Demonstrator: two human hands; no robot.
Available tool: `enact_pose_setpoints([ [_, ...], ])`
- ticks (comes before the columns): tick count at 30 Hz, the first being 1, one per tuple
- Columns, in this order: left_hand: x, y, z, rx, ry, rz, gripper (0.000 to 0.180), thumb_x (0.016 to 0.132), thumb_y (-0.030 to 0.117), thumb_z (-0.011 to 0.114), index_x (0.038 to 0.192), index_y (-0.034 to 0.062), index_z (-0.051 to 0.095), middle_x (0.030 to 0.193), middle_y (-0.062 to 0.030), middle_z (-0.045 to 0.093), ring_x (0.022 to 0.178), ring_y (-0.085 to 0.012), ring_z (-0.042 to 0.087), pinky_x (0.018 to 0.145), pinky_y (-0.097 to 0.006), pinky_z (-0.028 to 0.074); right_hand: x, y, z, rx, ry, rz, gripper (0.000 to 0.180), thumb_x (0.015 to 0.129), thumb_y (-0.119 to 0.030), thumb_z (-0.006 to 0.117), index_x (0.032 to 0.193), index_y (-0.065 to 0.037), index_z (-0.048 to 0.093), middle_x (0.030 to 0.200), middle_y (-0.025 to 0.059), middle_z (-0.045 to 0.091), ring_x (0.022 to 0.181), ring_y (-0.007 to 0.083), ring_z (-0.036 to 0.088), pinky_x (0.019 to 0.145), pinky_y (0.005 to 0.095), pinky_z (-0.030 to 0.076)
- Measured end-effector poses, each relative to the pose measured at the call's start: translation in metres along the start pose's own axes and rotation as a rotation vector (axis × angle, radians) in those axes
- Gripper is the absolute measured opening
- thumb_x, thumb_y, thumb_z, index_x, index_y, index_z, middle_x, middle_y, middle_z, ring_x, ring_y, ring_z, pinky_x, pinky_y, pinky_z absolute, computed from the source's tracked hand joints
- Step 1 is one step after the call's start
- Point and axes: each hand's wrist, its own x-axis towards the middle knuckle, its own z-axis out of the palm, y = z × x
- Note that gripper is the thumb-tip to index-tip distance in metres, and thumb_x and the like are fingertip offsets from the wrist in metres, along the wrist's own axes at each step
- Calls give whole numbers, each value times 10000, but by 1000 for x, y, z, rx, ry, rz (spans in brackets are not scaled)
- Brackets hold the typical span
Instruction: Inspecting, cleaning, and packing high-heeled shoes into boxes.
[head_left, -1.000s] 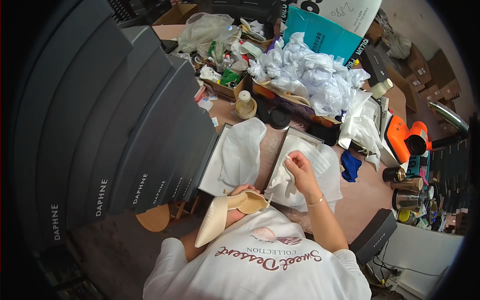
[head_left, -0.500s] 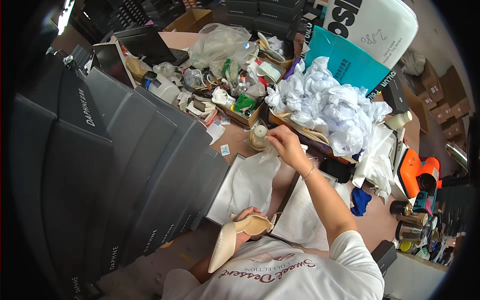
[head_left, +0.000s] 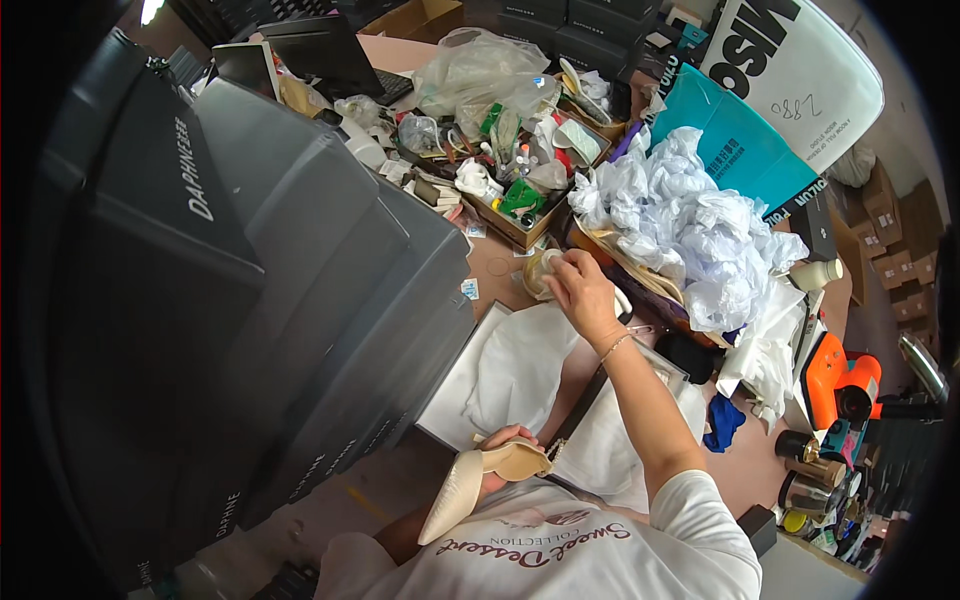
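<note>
My left hand (head_left: 508, 437) is wrapped round a beige pointed-toe shoe (head_left: 455, 497), held low in front of my shirt with its toe pointing down and left. A beaded-looking strap (head_left: 556, 452) shows at the heel. Farther off, my right hand (head_left: 584, 292) reaches over the table to a small pale round jar (head_left: 538, 274). Its fingers are bent together at the jar's top and hide what they grip. Between my hands lies an open shoe box (head_left: 447, 420) with white tissue paper (head_left: 520, 365). More white tissue (head_left: 610, 440) lies right of a dark box edge.
Stacked dark grey shoe boxes (head_left: 330, 290) rise along the left. Crumpled white paper (head_left: 690, 230) heaps up in a box at the far right, beside a cluttered carton (head_left: 520, 235). An orange tool (head_left: 838, 377), a blue cloth (head_left: 722, 422) and jars (head_left: 805, 490) sit at the right.
My right hand has lowered over the jar's top, covering much of it. The shoe stays in my left hand. The whole view has shifted slightly.
</note>
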Motion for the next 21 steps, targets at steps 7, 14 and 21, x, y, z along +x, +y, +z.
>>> enact_pose_setpoints([
  [7, -1, -5, 1, 15, 13, 8, 240, 938, 238, 465, 904, 54, 616, 907, -117, 660, 931, -297, 634, 837, -449, 503, -4, 8, -8, 102, 39, 116, 185, 798, -84, 657, 983, -69, 647, 911, 96, 566, 735, 242, 591, 628, 321, 490],
  [14, 0, -5, -3, 26, 20, 5, 244, 942, 238, 462, 905, 53, 616, 911, -117, 660, 926, -300, 635, 838, -444, 503, -1, 10, -19, 227, 18, 131, 166, 803, -55, 640, 969, -55, 652, 894, 111, 580, 731, 272, 600, 640, 341, 490],
  [21, 1, -9, -11, 6, 66, -1, 240, 942, 248, 471, 911, 52, 606, 901, -111, 654, 915, -297, 639, 829, -437, 507, 0, 14, 0, 57, -26, 13, 181, 790, -80, 656, 971, -82, 657, 898, 100, 581, 752, 274, 604, 631, 342, 501],
])
